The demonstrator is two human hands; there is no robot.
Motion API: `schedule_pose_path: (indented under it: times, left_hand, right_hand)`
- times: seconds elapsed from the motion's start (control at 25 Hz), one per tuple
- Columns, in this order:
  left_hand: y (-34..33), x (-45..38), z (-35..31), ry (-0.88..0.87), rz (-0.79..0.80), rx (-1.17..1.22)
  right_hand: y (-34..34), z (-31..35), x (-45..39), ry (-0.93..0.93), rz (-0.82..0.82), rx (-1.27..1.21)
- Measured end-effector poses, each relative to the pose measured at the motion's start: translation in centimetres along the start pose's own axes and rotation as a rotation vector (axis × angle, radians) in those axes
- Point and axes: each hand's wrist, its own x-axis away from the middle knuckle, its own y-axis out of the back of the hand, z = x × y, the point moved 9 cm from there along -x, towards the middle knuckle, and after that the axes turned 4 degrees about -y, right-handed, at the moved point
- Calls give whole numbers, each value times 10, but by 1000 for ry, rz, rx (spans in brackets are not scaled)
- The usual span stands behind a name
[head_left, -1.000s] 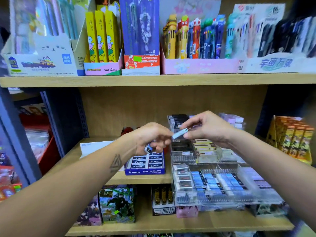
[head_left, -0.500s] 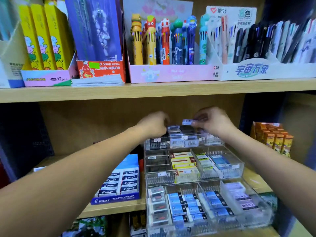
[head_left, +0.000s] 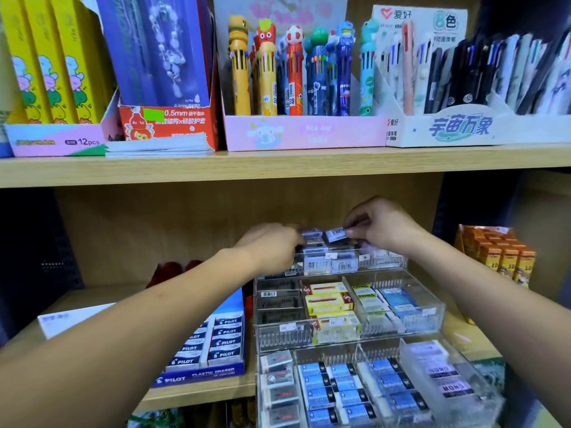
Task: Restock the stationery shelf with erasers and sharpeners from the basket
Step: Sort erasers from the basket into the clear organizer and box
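Now an eraser goes to the clear tiered display.
Right hand point(head_left: 384, 225) pinches a barcoded eraser point(head_left: 335, 234) over the top tier point(head_left: 383, 261) at the display's back edge, long axis left-right, barcode up; left hand point(head_left: 272, 245) curls over that tier's left end, grip unclear. Lower tiers hold rows of wrapped erasers.

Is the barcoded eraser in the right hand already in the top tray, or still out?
Out. The right hand pinches the eraser above the top tray, tilted, not resting among the stock.

Both forearms point(head_left: 173, 307) bare, no sleeves/rings/watch.
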Motion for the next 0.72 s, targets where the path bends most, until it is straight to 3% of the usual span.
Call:
schedule_pose_path:
  times: [0.44, 0.72]
  left_hand:
    - [7, 1, -3, 64, 79, 111]
    - [21, 3, 8, 82, -16, 285]
  right_hand:
    - [-31, 22, -14, 19, 4, 48]
    - [-45, 29, -12, 35, -15, 56]
